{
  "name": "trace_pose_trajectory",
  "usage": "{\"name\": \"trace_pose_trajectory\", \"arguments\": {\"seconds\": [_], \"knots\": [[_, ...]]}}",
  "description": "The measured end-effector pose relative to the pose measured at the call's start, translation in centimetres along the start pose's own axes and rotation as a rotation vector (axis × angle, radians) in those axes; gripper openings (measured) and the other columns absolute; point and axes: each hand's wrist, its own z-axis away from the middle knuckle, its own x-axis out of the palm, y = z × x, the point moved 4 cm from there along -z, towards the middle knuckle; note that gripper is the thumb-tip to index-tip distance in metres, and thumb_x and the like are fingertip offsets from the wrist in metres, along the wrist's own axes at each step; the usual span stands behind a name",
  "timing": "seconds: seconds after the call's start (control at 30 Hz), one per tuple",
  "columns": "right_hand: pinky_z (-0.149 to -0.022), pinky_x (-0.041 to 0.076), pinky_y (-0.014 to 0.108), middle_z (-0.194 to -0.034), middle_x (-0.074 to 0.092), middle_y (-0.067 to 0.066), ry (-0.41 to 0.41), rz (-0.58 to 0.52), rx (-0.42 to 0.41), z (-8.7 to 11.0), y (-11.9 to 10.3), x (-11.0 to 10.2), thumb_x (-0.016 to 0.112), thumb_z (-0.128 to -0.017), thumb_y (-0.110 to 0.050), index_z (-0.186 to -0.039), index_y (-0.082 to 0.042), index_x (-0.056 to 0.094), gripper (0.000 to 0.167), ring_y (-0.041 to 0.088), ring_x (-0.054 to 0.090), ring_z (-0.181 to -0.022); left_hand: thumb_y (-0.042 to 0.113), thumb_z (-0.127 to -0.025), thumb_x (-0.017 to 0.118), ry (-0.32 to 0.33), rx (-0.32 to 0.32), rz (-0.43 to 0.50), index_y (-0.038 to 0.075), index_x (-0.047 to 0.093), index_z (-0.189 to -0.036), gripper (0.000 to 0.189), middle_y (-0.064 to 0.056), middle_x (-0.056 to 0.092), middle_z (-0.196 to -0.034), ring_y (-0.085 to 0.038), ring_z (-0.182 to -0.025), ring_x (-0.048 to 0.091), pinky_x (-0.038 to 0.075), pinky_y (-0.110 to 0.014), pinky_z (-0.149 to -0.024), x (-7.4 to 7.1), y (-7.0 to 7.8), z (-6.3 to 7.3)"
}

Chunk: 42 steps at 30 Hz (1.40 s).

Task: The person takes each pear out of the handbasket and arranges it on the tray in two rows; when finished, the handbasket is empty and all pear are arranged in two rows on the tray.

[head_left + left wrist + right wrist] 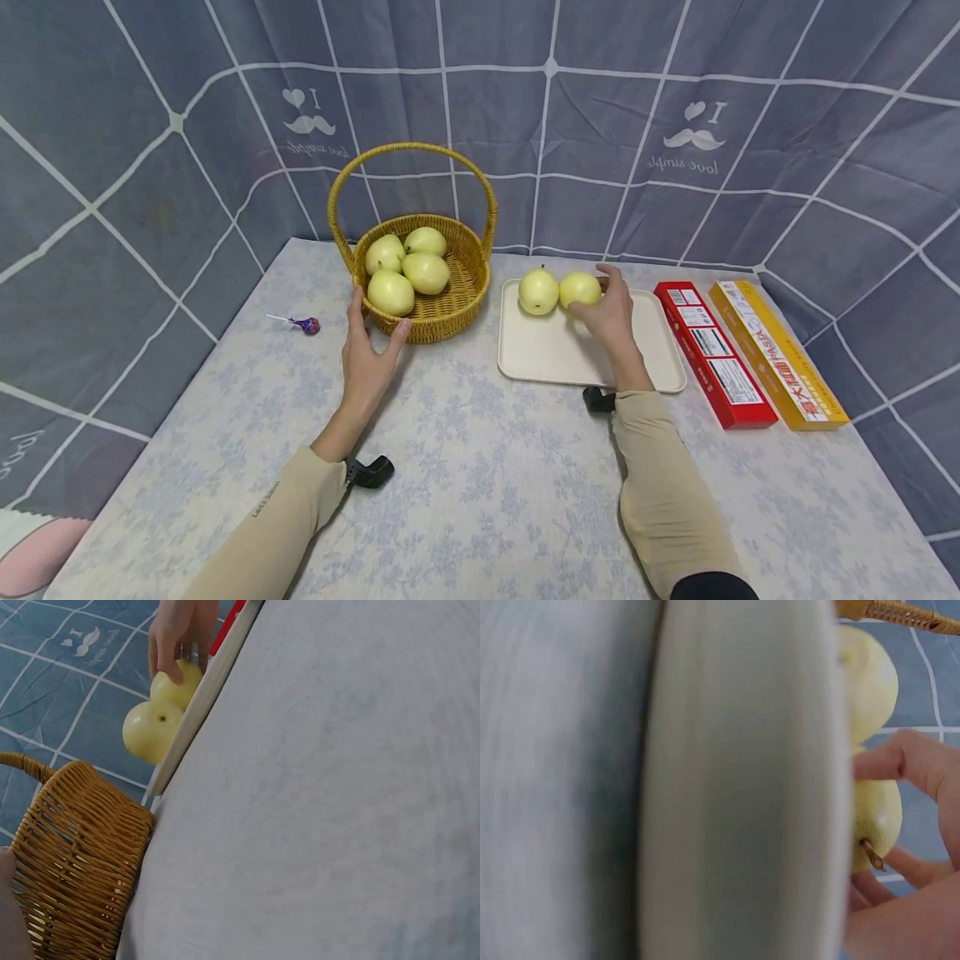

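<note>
My right hand (611,312) holds a pale yellow-green pear (579,288) on the cream tray (551,354), thumb on its near side and fingers around its far side. A second pear (538,292) stands against it on the left. The right wrist view shows the held pear's brown stem (871,855). My left hand (367,362) rests against the front left of the wicker basket (442,327), fingers along its left side and thumb at the front rim. Several pears (426,273) lie in the basket's left half. Much of the left hand is outside the left wrist view.
A wrapped lollipop (306,326) lies left of the basket. Right of the tray are a red box (716,354) and a yellow pasta box (780,354). The basket's tall handle (411,147) arches up before the grey-blue curtain (600,117).
</note>
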Motion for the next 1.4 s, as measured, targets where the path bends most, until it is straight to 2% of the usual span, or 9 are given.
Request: {"name": "trace_pose_trajectory", "arguments": {"seconds": [0.13,0.33,0.5,0.63,0.83,1.03,1.23,1.4], "knots": [[-0.120,0.038,0.053,-0.150,0.047,0.027,-0.061,0.031,-0.026,0.0,-0.1,0.2,0.082,-0.084,-0.010,-0.159,-0.008,0.042,0.085,0.042,0.047,-0.138,0.043,-0.102,0.070,-0.002,-0.004,0.000,0.030,0.012,-0.171,0.091,-0.002,0.021,-0.176,-0.031,-0.159,0.029,0.026,-0.056,-0.129,0.0,0.1,0.0],[-0.120,0.042,0.052,-0.155,0.051,0.025,-0.094,-0.062,-0.013,-0.2,0.4,0.4,0.080,-0.088,-0.008,-0.155,-0.007,0.048,0.073,0.042,0.052,-0.143,0.045,-0.102,0.069,-0.003,-0.005,-0.006,0.030,0.012,-0.171,0.091,-0.002,0.021,-0.176,-0.031,-0.159,0.029,0.026,-0.057,-0.129,0.0,0.0,0.0],[-0.116,0.045,0.052,-0.148,0.058,0.024,-0.021,-0.037,-0.014,0.0,0.4,0.3,0.080,-0.084,-0.009,-0.147,-0.006,0.051,0.069,0.042,0.057,-0.135,0.045,-0.101,0.070,-0.001,-0.014,-0.002,0.031,0.011,-0.171,0.092,-0.001,0.021,-0.176,-0.030,-0.159,0.029,0.026,-0.055,-0.129,0.0,-0.1,0.0],[-0.115,0.044,0.053,-0.146,0.058,0.025,0.042,-0.015,0.012,0.3,0.3,0.0,0.078,-0.082,-0.011,-0.145,-0.005,0.051,0.068,0.042,0.052,-0.135,0.045,-0.101,0.071,-0.001,-0.016,-0.001,0.031,0.012,-0.171,0.093,-0.002,0.022,-0.176,-0.030,-0.159,0.030,0.026,-0.056,-0.129,-0.1,-0.2,0.1],[-0.119,0.038,0.053,-0.148,0.052,0.025,0.032,0.010,0.032,0.3,0.2,-0.2,0.079,-0.083,-0.012,-0.149,-0.003,0.048,0.074,0.042,0.047,-0.137,0.046,-0.101,0.070,0.002,-0.009,0.001,0.032,0.012,-0.171,0.092,-0.002,0.023,-0.175,-0.030,-0.159,0.030,0.027,-0.055,-0.129,0.0,-0.2,0.0],[-0.118,0.038,0.055,-0.150,0.050,0.026,0.029,0.001,0.033,0.4,0.2,-0.3,0.080,-0.084,-0.015,-0.153,-0.003,0.045,0.079,0.043,0.046,-0.138,0.046,-0.101,0.070,0.000,-0.010,0.005,0.030,0.012,-0.171,0.093,-0.002,0.022,-0.176,-0.029,-0.159,0.028,0.026,-0.056,-0.129,0.0,-0.2,-0.1],[-0.121,0.035,0.053,-0.150,0.050,0.026,0.093,0.032,-0.001,0.4,-0.5,-0.5,0.080,-0.087,-0.022,-0.152,-0.001,0.047,0.076,0.043,0.045,-0.142,0.046,-0.101,0.070,-0.001,-0.016,0.003,0.030,0.012,-0.171,0.093,-0.001,0.022,-0.176,-0.028,-0.160,0.028,0.026,-0.055,-0.129,0.0,-0.1,0.0],[-0.127,0.028,0.052,-0.156,0.048,0.020,0.162,0.038,-0.086,0.7,-3.0,-0.8,0.078,-0.091,-0.027,-0.152,-0.003,0.048,0.072,0.040,0.040,-0.149,0.046,-0.101,0.069,0.002,-0.016,-0.003,0.030,0.012,-0.171,0.092,0.000,0.022,-0.175,-0.026,-0.159,0.028,0.027,-0.054,-0.129,-0.1,-0.2,0.0]]}}
